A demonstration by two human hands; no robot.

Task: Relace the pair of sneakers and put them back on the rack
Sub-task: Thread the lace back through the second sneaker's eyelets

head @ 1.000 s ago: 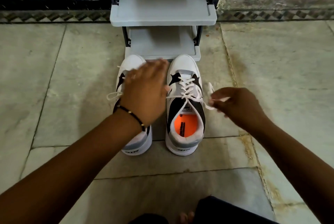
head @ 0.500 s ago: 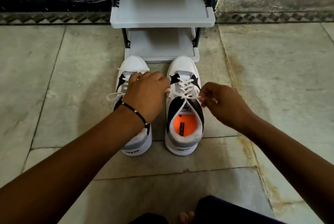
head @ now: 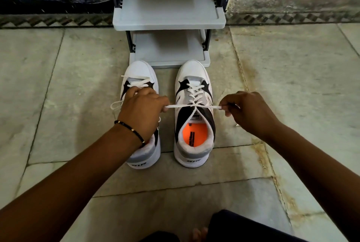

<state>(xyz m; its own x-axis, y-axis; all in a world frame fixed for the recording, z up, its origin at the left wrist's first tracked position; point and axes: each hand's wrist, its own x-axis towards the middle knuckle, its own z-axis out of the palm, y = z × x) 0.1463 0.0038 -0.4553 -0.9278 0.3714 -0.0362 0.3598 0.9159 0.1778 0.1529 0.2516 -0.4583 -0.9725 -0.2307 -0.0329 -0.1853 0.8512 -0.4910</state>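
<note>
The right sneaker [head: 194,117] stands on the stone floor [head: 68,95], toe pointing at the grey shoe rack [head: 169,21] and just short of the rack's lowest shelf edge. Its white lace [head: 194,93] criss-crosses up the tongue, and the two free ends run out sideways from the top crossing, drawn taut in a nearly straight line above the orange insole [head: 194,134]. The left hand [head: 144,113] is closed in a fist on the left end of that lace, pinching it where it leaves the knuckles. The right hand [head: 247,113] is likewise closed, gripping the other end between thumb and fingers, with a short tip of lace showing past the fingertips.

The left sneaker [head: 140,89] stands just beside the first, parallel to it, toe likewise near the rack's bottom shelf. The left hand and wrist cover much of its middle and opening; its own lace [head: 134,81] lies loose across the front eyelets, and a loop of it hangs out over the floor on the outer side. A thin black beaded bracelet [head: 130,129] circles the left wrist.

The rack's two visible shelves are bare grey plastic between dark uprights, standing at the far edge of the floor slabs against a patterned border strip [head: 58,20]. At the bottom of the view a dark garment [head: 243,228] and some toes [head: 198,233] show.
</note>
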